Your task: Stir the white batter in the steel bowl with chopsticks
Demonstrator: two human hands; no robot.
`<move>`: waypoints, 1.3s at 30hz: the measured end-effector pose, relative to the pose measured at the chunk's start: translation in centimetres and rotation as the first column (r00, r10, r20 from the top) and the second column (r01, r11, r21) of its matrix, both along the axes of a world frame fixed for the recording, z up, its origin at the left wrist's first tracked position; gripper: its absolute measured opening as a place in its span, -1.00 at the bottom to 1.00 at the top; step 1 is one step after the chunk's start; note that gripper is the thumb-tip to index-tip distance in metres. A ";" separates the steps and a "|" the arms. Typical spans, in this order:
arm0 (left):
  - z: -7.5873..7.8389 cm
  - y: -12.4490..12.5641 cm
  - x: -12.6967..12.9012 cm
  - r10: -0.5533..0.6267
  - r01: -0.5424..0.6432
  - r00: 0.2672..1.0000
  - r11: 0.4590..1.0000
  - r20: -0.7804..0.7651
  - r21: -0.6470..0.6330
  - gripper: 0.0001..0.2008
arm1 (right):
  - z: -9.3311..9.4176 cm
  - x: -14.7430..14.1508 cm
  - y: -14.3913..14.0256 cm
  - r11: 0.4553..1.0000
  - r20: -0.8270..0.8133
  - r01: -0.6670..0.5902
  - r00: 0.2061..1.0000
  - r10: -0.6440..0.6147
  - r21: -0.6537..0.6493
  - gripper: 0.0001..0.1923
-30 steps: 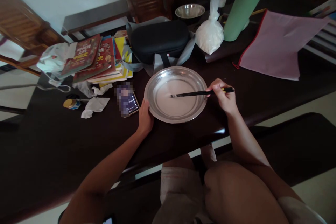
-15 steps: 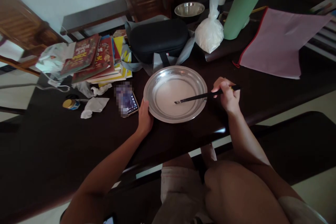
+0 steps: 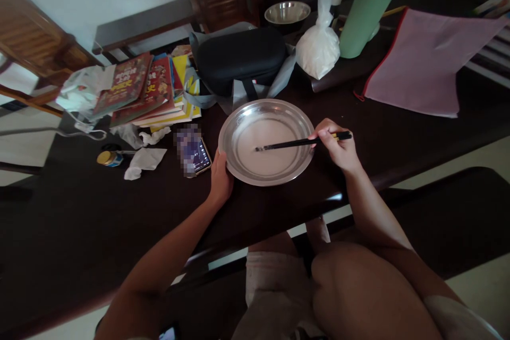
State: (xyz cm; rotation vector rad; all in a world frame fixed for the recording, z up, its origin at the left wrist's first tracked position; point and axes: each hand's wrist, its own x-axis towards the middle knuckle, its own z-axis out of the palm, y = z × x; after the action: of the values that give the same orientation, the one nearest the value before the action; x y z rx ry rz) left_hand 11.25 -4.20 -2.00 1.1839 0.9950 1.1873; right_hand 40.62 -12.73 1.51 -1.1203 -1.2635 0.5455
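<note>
A wide metal basin (image 3: 269,177) stands on the dark table in front of me, with a pale, whitish liquid (image 3: 265,162) in its bottom. My left hand (image 3: 220,178) grips the basin's left rim, thumb at the edge and the other fingers mostly hidden along its outer side. Black chopsticks (image 3: 289,144) are held in my right hand (image 3: 337,143), just past the right rim. Their tips reach into the whitish liquid near the middle of the basin. Whether it is one chopstick or a pair held together is hard to make out.
Left of the basin lie a phone (image 3: 194,154), crumpled tissues (image 3: 144,162), a small jar (image 3: 109,158) and stacked books (image 3: 139,87). Behind it are a black case (image 3: 242,58), a tied bag of white powder (image 3: 317,53), a green cylinder (image 3: 368,10) and another metal bowl (image 3: 287,13). A pink pouch (image 3: 422,64) lies right.
My right hand has moved a little left, bringing the chopstick tips left and slightly away from me through the liquid. My left hand keeps its place on the rim.
</note>
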 end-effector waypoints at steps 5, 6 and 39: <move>0.0 0.0 -0.2 -0.015 0.015 1.000 1.000 -0.015 0.023 -0.65 | -0.2 0.1 0.1 0.987 -0.129 0.132 0.984 -0.120 0.093 -0.52; 0.1 0.0 -0.2 -0.012 0.013 1.000 0.999 -0.025 0.038 -0.66 | -0.2 0.1 0.1 0.992 -0.122 0.099 0.989 -0.088 0.082 -0.51; 1.4 -0.4 -0.3 -0.011 0.015 0.998 0.998 -0.064 0.057 -0.74 | 0.1 -0.1 0.0 0.998 -0.084 0.041 0.996 -0.037 0.038 -0.53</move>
State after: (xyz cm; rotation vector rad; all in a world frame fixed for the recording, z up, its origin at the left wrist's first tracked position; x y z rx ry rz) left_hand 10.97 -4.60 -0.61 1.2788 1.0046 1.1811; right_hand 40.54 -12.73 1.58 -1.0765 -1.1736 0.5301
